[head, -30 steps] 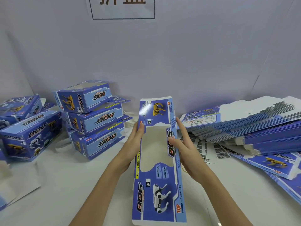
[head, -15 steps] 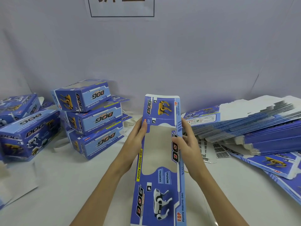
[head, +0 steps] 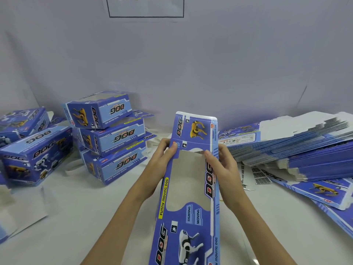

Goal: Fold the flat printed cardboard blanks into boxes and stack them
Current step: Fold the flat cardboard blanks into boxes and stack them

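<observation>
Cardboard blank (head: 188, 190), long and blue with a cut-out window, fills the centre of my view, running from 6 o'clock up toward 12, its far panel with the yellow dog tilted upward. I see my left hand (head: 158, 165) pinching its left edge just below that panel and my right hand (head: 223, 167) gripping the right edge opposite, hands apart with the blank between them. At 9 o'clock three folded boxes (head: 110, 138) sit stacked on the white worktop (head: 76, 217), with more folded boxes (head: 32, 148) further left. At 3 o'clock lies a slumped pile of flat blanks (head: 298, 146).
</observation>
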Available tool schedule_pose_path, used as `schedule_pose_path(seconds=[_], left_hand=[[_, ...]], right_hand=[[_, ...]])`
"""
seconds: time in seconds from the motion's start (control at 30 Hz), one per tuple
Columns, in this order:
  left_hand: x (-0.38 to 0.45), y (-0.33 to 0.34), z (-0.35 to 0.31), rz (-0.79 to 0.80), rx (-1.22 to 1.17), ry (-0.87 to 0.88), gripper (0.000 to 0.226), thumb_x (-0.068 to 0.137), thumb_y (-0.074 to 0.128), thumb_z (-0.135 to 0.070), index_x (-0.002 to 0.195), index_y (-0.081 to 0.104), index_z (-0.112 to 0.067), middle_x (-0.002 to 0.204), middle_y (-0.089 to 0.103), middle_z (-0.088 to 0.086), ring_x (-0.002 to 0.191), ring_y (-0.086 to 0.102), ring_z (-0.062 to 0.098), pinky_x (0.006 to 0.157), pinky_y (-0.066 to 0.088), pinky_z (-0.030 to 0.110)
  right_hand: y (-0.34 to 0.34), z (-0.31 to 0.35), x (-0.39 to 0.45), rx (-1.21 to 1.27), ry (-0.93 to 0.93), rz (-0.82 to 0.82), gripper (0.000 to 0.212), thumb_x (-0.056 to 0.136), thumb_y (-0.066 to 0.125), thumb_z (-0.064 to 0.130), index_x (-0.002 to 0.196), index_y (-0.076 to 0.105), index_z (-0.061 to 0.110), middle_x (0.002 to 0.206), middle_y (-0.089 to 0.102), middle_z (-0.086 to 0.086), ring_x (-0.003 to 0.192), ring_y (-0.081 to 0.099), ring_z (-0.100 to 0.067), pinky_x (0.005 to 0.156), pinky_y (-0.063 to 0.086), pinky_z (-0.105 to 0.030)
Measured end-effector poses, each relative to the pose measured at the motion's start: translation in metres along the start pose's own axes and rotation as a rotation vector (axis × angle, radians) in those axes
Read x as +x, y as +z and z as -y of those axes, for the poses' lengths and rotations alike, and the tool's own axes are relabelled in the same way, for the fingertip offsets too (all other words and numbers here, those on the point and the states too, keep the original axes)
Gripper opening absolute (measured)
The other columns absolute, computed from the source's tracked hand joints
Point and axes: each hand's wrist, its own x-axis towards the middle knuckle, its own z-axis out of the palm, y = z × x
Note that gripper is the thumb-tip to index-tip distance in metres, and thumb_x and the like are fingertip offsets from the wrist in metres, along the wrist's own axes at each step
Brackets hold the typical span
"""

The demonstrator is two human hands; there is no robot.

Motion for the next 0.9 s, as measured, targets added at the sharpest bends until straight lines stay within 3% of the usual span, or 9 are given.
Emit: schedule_pose_path(seconds=[0.2, 0.3, 0.37, 0.43, 0.53, 0.67, 0.73, 0.8, 0.9], left_hand=[[-0.001, 0.000, 0.002, -0.021, 0.009, -0.003, 0.034, 0.104, 0.051, -0.050, 0.130, 0.051, -0.028, 0.122, 0.074, -0.002, 0.107, 0.075, 0.027, 0.088, 0.061, 0.048], [0.005, 0.004, 0.002, -0.021, 0.043, 0.023, 0.035, 0.104, 0.048, -0.051, 0.136, 0.050, -0.037, 0.138, 0.067, -0.004, 0.116, 0.071, 0.017, 0.091, 0.061, 0.039], [0.013, 0.003, -0.002, -0.067, 0.107, 0.008, 0.047, 0.099, 0.044, -0.053, 0.144, 0.043, -0.039, 0.153, 0.052, -0.005, 0.127, 0.055, 0.006, 0.101, 0.048, 0.022], [0.014, -0.007, -0.002, 0.001, 0.193, -0.102, 0.065, 0.088, 0.050, -0.067, 0.148, 0.041, -0.042, 0.143, 0.055, -0.015, 0.131, 0.051, 0.007, 0.104, 0.042, 0.024], [0.001, -0.032, 0.001, 0.138, 0.170, -0.247, 0.067, 0.071, 0.079, -0.071, 0.131, 0.060, -0.046, 0.112, 0.077, -0.004, 0.103, 0.076, 0.026, 0.076, 0.060, 0.029], [0.006, -0.039, 0.004, 0.095, 0.118, -0.323, 0.057, 0.075, 0.080, -0.061, 0.128, 0.062, -0.053, 0.109, 0.078, 0.016, 0.085, 0.079, 0.025, 0.065, 0.062, 0.030], [0.011, -0.042, 0.008, 0.134, 0.080, -0.261, 0.049, 0.099, 0.066, -0.040, 0.147, 0.055, -0.035, 0.130, 0.069, 0.023, 0.073, 0.075, 0.006, 0.065, 0.056, 0.015], [0.019, -0.053, 0.020, 0.169, -0.051, -0.208, 0.046, 0.112, 0.041, -0.014, 0.157, 0.040, -0.006, 0.126, 0.068, 0.031, 0.070, 0.071, 0.003, 0.067, 0.051, 0.009], [0.023, -0.049, 0.014, 0.052, -0.009, -0.360, 0.042, 0.106, 0.056, -0.031, 0.137, 0.062, -0.004, 0.101, 0.078, 0.021, 0.084, 0.078, 0.028, 0.071, 0.064, 0.037]], right_hand=[[-0.002, -0.001, 0.000, -0.027, -0.012, -0.006, 0.035, 0.095, 0.072, 0.039, 0.122, 0.064, 0.020, 0.119, 0.074, -0.009, 0.096, 0.078, -0.030, 0.077, 0.066, -0.038], [0.000, -0.005, 0.002, 0.013, -0.047, -0.033, 0.023, 0.101, 0.070, 0.034, 0.121, 0.065, 0.023, 0.117, 0.075, -0.007, 0.096, 0.078, -0.024, 0.077, 0.064, -0.033], [0.002, -0.008, 0.004, 0.062, -0.079, -0.135, 0.020, 0.102, 0.069, 0.035, 0.117, 0.064, 0.022, 0.105, 0.075, -0.002, 0.090, 0.074, -0.016, 0.076, 0.060, -0.029], [0.000, -0.011, 0.008, 0.113, -0.063, -0.269, 0.023, 0.100, 0.069, 0.040, 0.113, 0.061, 0.023, 0.096, 0.070, 0.002, 0.086, 0.069, -0.012, 0.078, 0.057, -0.031], [-0.008, -0.014, 0.011, 0.188, -0.001, -0.327, 0.021, 0.105, 0.063, 0.043, 0.120, 0.059, 0.029, 0.114, 0.070, -0.005, 0.099, 0.070, -0.019, 0.087, 0.057, -0.042], [-0.006, -0.017, 0.009, 0.280, 0.089, -0.122, 0.045, 0.101, 0.051, 0.060, 0.144, 0.049, 0.047, 0.131, 0.071, 0.008, 0.106, 0.075, -0.018, 0.076, 0.062, -0.035], [-0.005, -0.023, 0.008, 0.025, -0.036, -0.064, 0.048, 0.113, 0.043, 0.041, 0.156, 0.030, 0.057, 0.146, 0.058, 0.023, 0.120, 0.070, -0.014, 0.084, 0.062, -0.033], [-0.011, -0.029, 0.006, -0.431, -0.303, -0.007, 0.078, 0.110, 0.043, 0.000, 0.161, 0.020, 0.054, 0.168, 0.031, 0.018, 0.141, 0.051, -0.008, 0.094, 0.054, -0.021], [-0.013, -0.030, 0.006, -0.844, -0.544, 0.143, 0.113, 0.085, 0.054, -0.023, 0.166, 0.015, 0.045, 0.177, -0.006, 0.007, 0.163, 0.007, -0.010, 0.104, 0.038, -0.008]])
